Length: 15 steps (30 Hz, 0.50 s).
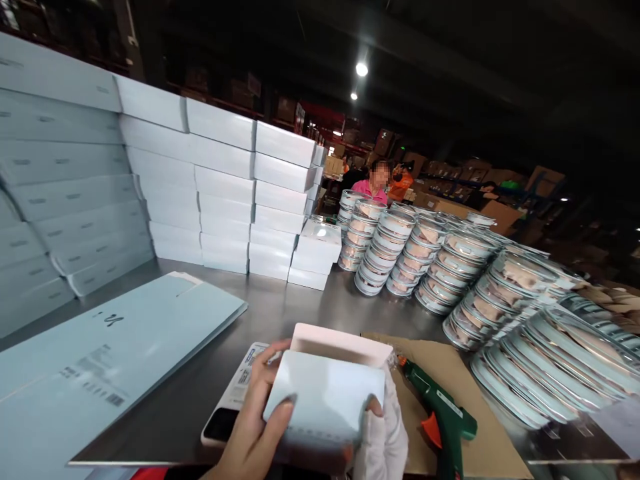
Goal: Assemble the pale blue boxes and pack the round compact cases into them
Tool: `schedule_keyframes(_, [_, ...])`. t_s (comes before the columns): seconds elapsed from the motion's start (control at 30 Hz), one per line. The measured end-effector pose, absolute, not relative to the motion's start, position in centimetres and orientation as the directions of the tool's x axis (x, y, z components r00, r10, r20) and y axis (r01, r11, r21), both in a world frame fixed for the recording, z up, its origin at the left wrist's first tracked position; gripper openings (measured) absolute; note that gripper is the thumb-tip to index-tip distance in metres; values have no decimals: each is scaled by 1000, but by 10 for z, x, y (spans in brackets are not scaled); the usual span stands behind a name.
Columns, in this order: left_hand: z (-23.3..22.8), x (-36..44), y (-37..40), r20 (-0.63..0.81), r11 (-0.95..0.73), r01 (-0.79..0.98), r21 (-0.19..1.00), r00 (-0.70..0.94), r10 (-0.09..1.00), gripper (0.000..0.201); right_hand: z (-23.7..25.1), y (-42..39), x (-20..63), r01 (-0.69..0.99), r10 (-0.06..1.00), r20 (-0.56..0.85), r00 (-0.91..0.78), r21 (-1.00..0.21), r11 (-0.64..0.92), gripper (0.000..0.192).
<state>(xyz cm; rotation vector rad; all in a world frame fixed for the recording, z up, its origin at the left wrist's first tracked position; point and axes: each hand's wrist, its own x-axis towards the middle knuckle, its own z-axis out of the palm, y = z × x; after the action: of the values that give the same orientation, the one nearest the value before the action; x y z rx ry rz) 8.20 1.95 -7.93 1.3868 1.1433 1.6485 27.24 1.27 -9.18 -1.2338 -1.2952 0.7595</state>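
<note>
1. A box (325, 393) is gripped from both sides by the fingers, above the near part of the worktop (280, 307).
2. Its left end is clasped by the bare fingers of the left hand (257, 413), its right end by the gloved right hand (387, 427); both thumbs are pressed on the near face. The thin walls are probably steadied by this two-ended hold.
3. The pale flap (340, 340) is raised just beyond the fingers, and the opening seems to be left unblocked by the side grip.
4. A glue gun (430, 390) is laid right of the right fingers, on a cardboard sheet (485, 447), by which the worktop is presumably guarded from drips.
5. A device (233, 397) is laid beside the left fingers, partly covered by them; its kind cannot be told.
6. Farther left, a flat board (150, 347) is laid. Beyond the fingers, white cartons (225, 183) are stacked leftward and tins (455, 263) rightward, probably in columns to save space.
</note>
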Motion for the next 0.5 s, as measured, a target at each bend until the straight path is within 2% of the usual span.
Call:
schedule_keyframes(0.07, [-73,83,19,323,-335,-12,942,-240,916,33,-85,13,267,159,937,299,178,-949,273,71])
schedule_keyframes(0.1, [-70,79,20,287,-295,-7,955,-207,935,33,-80,15,271,149,928,344,146,-935,323,77])
schedule_keyframes(0.17, [-67,66,24,198,-193,76,978,-63,978,34,-72,17,298,202,893,433,126,-892,404,83])
schedule_keyframes(0.2, [-66,58,27,167,-170,137,976,30,985,37,-67,16,320,282,875,458,157,-870,405,82])
schedule_keyframes(0.23, [-66,48,31,157,-178,186,966,122,980,39,-63,15,346,391,876,435,206,-858,334,77])
schedule_keyframes(0.3, [-66,31,38,184,-254,256,933,269,945,42,-56,11,400,655,829,314,463,-751,-82,61])
schedule_keyframes(0.33, [-66,24,41,195,-292,291,911,321,927,47,-55,9,423,686,829,182,528,-666,-291,50])
schedule_keyframes(0.4, [-68,14,47,175,-326,367,871,388,905,58,-57,6,456,641,803,-17,596,-592,-488,28])
schedule_keyframes(0.5, [-69,9,53,129,-330,449,830,421,898,58,-68,2,467,497,797,-282,534,-658,-566,27])
